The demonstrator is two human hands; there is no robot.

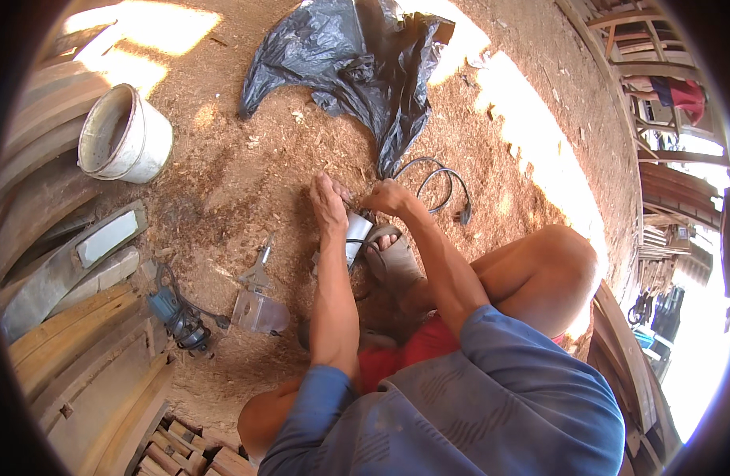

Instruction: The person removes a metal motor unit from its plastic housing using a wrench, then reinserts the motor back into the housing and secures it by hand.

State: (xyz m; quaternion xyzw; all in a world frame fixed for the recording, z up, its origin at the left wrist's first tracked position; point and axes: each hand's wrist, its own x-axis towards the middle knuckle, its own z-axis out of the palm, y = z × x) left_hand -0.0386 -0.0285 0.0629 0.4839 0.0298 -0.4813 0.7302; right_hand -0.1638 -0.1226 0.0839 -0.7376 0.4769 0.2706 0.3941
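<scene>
My left hand (330, 202) is closed at the upper end of a silver power tool (355, 236) with a dark cord, held upright just left of my sandalled foot. My right hand (387, 197) is pinched at that same end, its fingertips hiding what they grip. Left of the tool, a metal fitting (254, 274) lies by a clear plastic piece (259, 312) on the shavings. A looped black cord (448, 186) with a plug runs beyond my right hand, beside a crumpled black plastic sheet (341, 67).
A white bucket (125, 133), stacked curved boards (79, 317) and a blue power tool (174, 313) are at my left. Small wood offcuts (182, 452) lie at lower left. Wooden frames (662, 159) line the right side, with red and dark cloth (682, 94) among them.
</scene>
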